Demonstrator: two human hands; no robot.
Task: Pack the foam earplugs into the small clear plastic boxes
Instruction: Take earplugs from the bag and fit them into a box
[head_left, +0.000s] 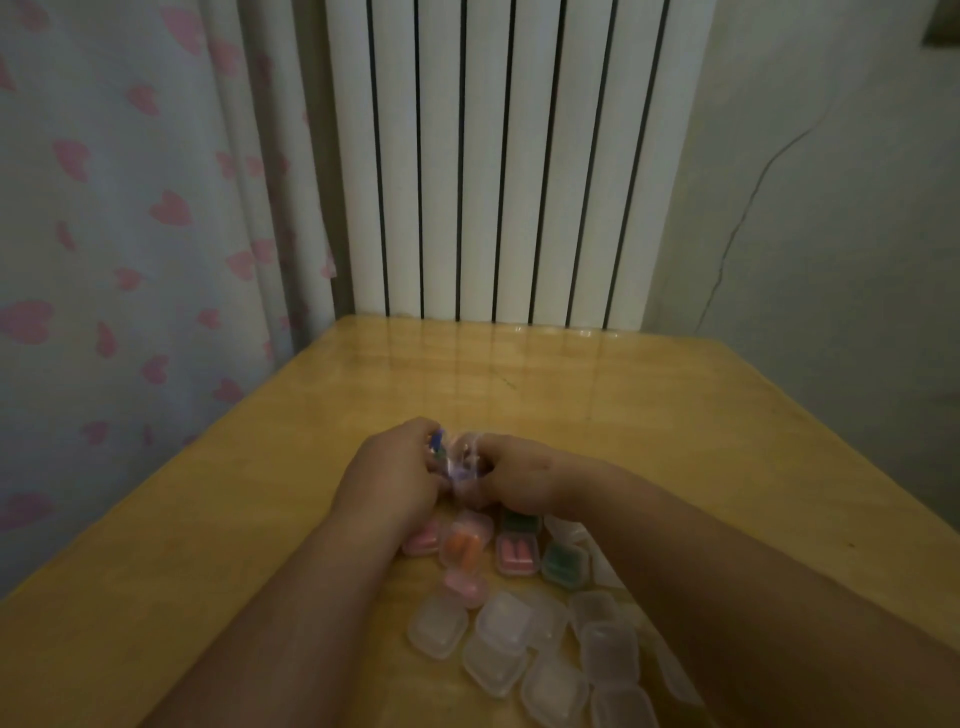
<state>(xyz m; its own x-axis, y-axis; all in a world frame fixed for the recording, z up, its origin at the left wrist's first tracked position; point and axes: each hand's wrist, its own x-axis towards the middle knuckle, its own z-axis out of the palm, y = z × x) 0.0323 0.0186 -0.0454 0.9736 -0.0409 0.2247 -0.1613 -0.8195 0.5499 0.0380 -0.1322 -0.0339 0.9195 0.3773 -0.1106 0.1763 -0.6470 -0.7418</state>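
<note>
- Earplugs spring back: the blue earplug (438, 442) shows at the fingertips of your left hand (392, 480), which curls round it above the middle of the table (260, 493). If you ease the pinch, the foam can jump loose and roll toward the left edge.
- Touching those fingers is the clear box (464, 464), held up between both hands. Blur hides whether its lid is open. If the plug goes in crooked, the lid probably closes on foam and pops back.
- Your right hand (517, 480) grips the box from the other side, fingers curled. Squeeze too hard and the thin plastic may flex or slip out.
- Below your wrists lie the filled boxes (517, 556), with pink, orange and green inside. A dropped forearm could knock one open.
- Nearest you, the empty boxes (608, 649) crowd against your right forearm, so a sweep of it may push some off the table.
</note>
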